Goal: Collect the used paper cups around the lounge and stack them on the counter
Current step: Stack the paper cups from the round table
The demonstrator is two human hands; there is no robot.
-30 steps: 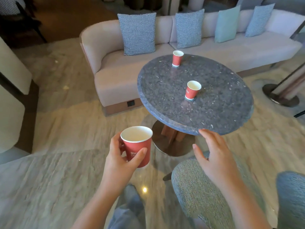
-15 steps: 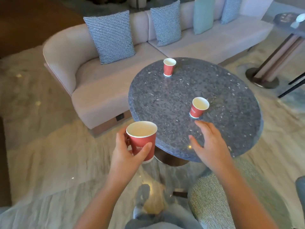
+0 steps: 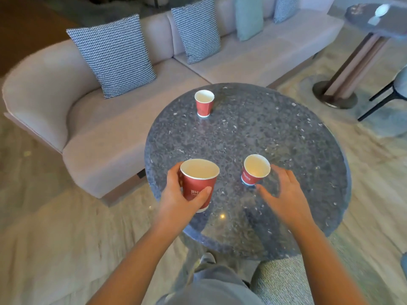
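My left hand grips a red paper cup with a white inside, upright above the near left part of the round grey stone table. A second red cup stands on the table just right of it. My right hand is spread beside that cup, fingers along its right side and thumb below its base; contact is unclear. A third red cup stands at the table's far edge near the sofa.
A long beige sofa with checked cushions and a teal cushion curves behind the table. A grey upholstered stool sits under the near table edge. Another pedestal table and a dark-legged chair stand at the right.
I have come closer to the table. My right hand reached forward from the table's near edge to the middle cup. My left hand carried its cup forward over the tabletop.
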